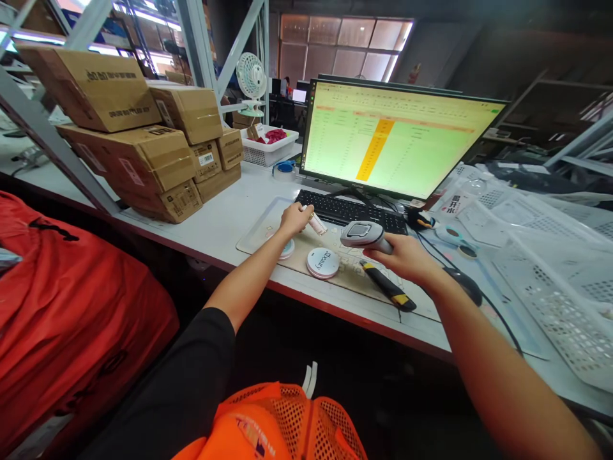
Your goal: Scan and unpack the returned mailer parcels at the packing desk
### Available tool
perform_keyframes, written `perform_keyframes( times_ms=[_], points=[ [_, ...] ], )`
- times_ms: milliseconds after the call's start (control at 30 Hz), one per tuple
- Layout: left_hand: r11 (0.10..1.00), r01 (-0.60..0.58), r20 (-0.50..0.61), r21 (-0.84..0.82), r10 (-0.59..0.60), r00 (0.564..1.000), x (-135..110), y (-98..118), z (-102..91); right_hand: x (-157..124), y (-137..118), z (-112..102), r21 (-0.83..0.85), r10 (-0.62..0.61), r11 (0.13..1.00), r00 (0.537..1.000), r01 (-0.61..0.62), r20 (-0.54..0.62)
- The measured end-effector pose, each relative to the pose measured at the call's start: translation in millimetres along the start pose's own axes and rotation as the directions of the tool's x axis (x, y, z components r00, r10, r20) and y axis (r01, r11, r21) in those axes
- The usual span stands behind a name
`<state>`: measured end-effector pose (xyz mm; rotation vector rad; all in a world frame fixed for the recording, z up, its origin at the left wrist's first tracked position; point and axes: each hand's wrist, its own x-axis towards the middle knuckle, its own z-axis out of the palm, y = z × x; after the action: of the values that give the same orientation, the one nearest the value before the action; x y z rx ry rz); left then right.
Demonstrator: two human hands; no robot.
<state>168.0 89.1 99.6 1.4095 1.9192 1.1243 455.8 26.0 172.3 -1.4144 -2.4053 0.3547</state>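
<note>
A long white table [220, 218] carries stacked brown cardboard boxes [143, 156] at left, a black-framed monitor [407, 144] at far centre, a beige patterned mat [261, 235] nearer, and white perforated plastic baskets [550, 297] at right.

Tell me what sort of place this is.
Probably a warehouse workstation, judging by the taped cardboard boxes stacked on the desk, the handheld barcode scanner, and the monitor showing what looks like a spreadsheet.

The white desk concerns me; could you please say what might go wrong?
The long black-and-yellow tool lies near the desk's front edge, so the right hand, holding the grey handheld scanner, might knock it off. The small, pale cylindrical item, held by one end in the left hand, could slip.
</note>
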Motion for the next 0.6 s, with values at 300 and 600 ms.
perform_keyframes(
  times_ms=[300, 600],
  points=[
    [0.978, -0.022, -0.035, 0.208, 0.03, 0.999, 3.4, 24.6, 8.1, 7.5, -3.1, 8.9, 0.004, -0.043, 0.999, 0.999, 0.044, -0.009],
    [0.942, -0.072, -0.053, 0.328, 0.095, 0.994, -3.1, 29.3, 10.3, 17.5, 18.5, 19.6, -0.053, -0.012, 0.999, 1.0, 0.012, 0.008]
  ],
)
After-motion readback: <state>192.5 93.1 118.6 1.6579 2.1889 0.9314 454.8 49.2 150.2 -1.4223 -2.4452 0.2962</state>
